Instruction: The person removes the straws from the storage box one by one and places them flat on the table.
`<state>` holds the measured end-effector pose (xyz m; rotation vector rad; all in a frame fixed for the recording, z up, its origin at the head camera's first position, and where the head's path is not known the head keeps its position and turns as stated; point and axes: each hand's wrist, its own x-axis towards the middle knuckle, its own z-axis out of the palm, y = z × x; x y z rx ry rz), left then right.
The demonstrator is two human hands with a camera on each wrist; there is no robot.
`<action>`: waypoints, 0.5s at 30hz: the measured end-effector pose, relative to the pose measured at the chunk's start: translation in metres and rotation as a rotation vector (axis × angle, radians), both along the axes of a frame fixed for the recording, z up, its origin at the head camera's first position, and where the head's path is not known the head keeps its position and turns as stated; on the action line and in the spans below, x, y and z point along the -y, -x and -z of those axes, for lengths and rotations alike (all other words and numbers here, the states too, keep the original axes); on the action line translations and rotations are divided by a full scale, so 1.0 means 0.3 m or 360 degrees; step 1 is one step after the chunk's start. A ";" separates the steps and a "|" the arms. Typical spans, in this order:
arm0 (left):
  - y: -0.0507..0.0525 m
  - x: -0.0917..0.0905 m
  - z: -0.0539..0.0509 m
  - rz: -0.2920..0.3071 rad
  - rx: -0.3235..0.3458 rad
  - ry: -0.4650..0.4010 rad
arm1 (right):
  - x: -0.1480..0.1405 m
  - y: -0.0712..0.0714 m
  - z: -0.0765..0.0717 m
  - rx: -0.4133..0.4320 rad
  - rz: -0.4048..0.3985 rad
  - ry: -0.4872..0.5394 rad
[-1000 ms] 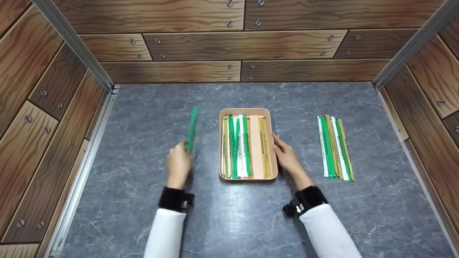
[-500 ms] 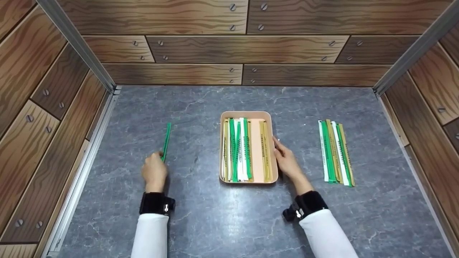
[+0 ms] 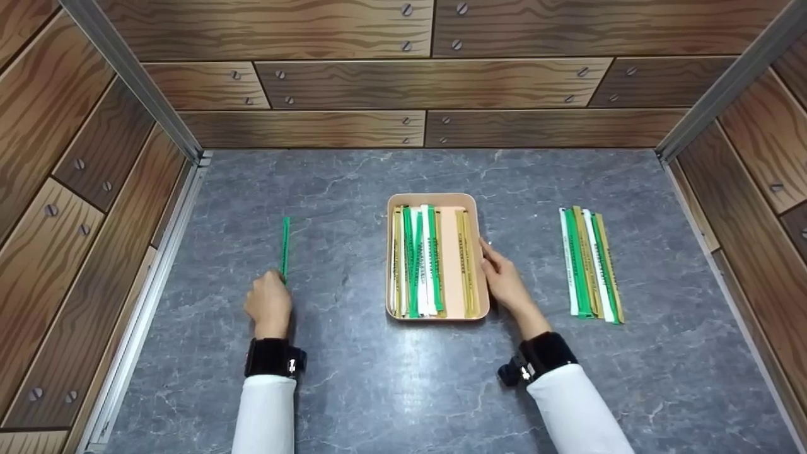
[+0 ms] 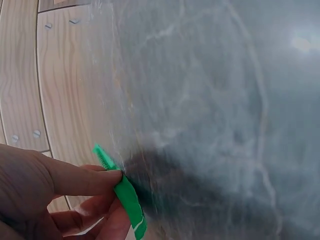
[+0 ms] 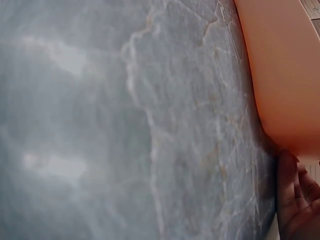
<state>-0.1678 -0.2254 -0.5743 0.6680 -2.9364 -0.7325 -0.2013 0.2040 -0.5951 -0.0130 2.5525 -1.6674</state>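
Note:
My left hand (image 3: 269,302) pinches a slim green packet (image 3: 285,246) near its lower end, left of the tray; in the left wrist view, thumb and fingers grip the green packet (image 4: 129,200). A pink tray (image 3: 445,317) stands mid-table, holding several gold, green and white packets (image 3: 430,265) on its left side and gold ones (image 3: 466,265) along its right wall. Against the tray's right side rest the fingers of my right hand (image 3: 509,287). The right wrist view shows that hand (image 5: 297,200) at the tray's outer wall (image 5: 285,75).
Right of the tray, several white, green and gold packets (image 3: 589,265) lie side by side on the grey marbled table (image 3: 353,378). Wood-patterned walls (image 3: 353,85) with metal corner rails (image 3: 142,79) enclose the table at the back and both sides.
My left hand has moved left, away from the tray, with the green packet, and has come down slightly closer to me. The right hand has stayed at the tray.

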 end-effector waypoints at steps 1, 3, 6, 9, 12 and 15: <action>0.000 0.000 0.001 -0.0004 -0.0003 -0.0001 | 0.000 0.001 0.000 -0.0004 0.0003 0.0003; 0.001 0.000 0.001 -0.0014 -0.0004 0.0003 | 0.002 0.002 -0.001 -0.0007 0.0012 0.0002; 0.001 -0.001 -0.002 -0.0025 0.0007 0.0007 | 0.002 0.003 -0.003 -0.0014 0.0011 -0.0012; 0.001 -0.006 -0.007 -0.0026 0.0019 0.0006 | 0.000 0.004 -0.003 -0.0001 0.0007 -0.0016; 0.001 -0.021 -0.015 -0.0012 0.0008 0.0002 | -0.002 0.004 -0.001 0.0011 0.0002 -0.0016; 0.003 -0.050 -0.031 0.0034 -0.0055 0.0020 | -0.002 0.003 0.001 0.0007 0.0008 -0.0016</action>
